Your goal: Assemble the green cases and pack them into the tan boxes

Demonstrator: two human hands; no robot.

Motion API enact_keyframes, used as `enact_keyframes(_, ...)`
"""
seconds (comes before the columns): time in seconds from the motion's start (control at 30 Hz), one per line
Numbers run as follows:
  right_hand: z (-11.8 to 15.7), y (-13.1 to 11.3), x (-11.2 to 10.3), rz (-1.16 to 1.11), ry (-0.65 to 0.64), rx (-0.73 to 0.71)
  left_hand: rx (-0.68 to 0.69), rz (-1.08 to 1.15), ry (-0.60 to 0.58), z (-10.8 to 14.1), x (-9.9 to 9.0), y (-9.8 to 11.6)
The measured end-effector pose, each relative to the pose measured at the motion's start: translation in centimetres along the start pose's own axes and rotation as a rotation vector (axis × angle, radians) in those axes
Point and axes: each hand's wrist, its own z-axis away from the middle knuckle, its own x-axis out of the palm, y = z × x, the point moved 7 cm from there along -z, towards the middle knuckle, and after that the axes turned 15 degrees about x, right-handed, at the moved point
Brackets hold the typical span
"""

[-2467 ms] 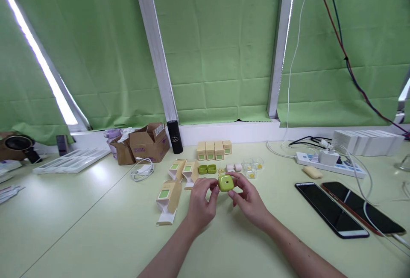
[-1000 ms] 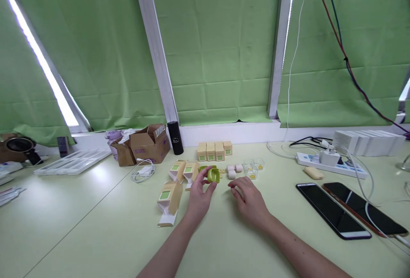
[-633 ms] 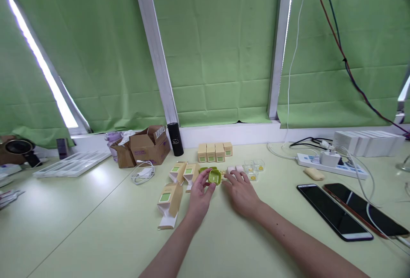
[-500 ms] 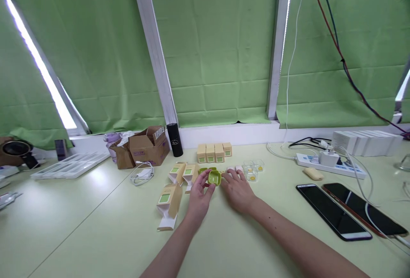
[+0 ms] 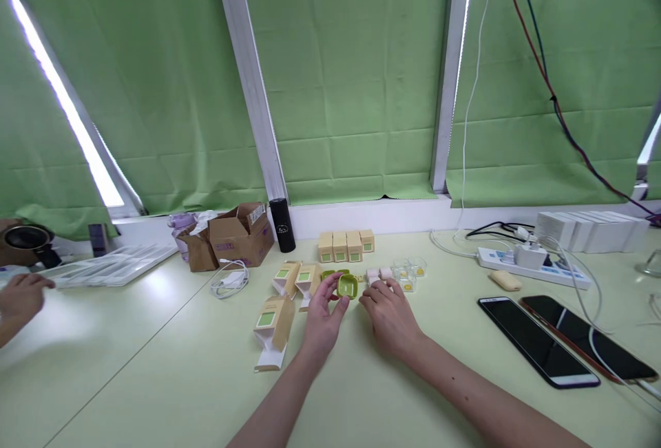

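Note:
My left hand (image 5: 326, 314) is closed on a small green square case (image 5: 348, 287), its hollow side facing me. Behind it lies another green piece (image 5: 328, 274), partly covered by the fingers. To the right, my right hand (image 5: 391, 315) is low over the table with fingers curled down; what they hold, if anything, is hidden. Just beyond its fingertips sit two small whitish-pink blocks (image 5: 385, 273). Several clear little containers (image 5: 407, 284) with yellow spots stand right of them. Opened tan cartons (image 5: 281, 317) with green labels lie left of my left hand.
Tan boxes (image 5: 339, 247) stand in a row at the back, near a black bottle (image 5: 281, 226) and a brown carton (image 5: 242, 238). Phones (image 5: 537, 341), a power strip (image 5: 547, 270) and cables lie right. Another person's hand (image 5: 23, 296) is at far left by a white tray (image 5: 118, 265).
My right hand has drawn back slightly to the right, its fingers more curled, uncovering the whitish-pink blocks. The left hand keeps the green case. Another person's hand has entered at far left.

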Motion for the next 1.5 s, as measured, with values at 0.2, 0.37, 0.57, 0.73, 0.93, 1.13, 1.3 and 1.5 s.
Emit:
enact_keyframes(0.2, 2.1, 0.8, -1.4, -0.190, 0.202, 0.033, 0.000, -0.039, -0.019, 0.2, 0.1, -0.2)
enact_keyframes(0.37, 2.7, 1.8, -2.2, -0.453, 0.216, 0.093, 0.016, -0.079, -0.032, 0.1, 0.2, -0.1)
enact_keyframes(0.57, 2.3, 2.9, -2.8, -1.064, 0.041, 0.248, 0.026, -0.088, -0.028, 0.0, 0.1, -0.1)
enact_keyframes(0.73, 2.0, 4.6, -1.7, -1.498, -0.088, 0.563, 0.027, -0.145, -0.028, 0.2, 0.0, -0.2)
enact_keyframes(0.93, 2.1, 5.7, -1.4, -1.700, -0.117, 0.725, 0.010, -0.182, -0.043, 0.4, 0.3, 0.1)
enact_keyframes(1.13, 2.3, 6.1, -0.8, -1.760, -0.149, 0.793, 0.028, -0.204, -0.066, 0.6, 0.6, 0.4)
enact_keyframes(1.3, 2.4, 5.9, -0.2, -1.804, -0.182, 0.805, 0.033, -0.215, -0.072, 0.7, 0.7, 0.6)
enact_keyframes(1.5, 2.5, 5.8, 0.1, -1.817, -0.196, 0.832, 0.013, -0.224, -0.086, 0.7, 1.1, 1.1)
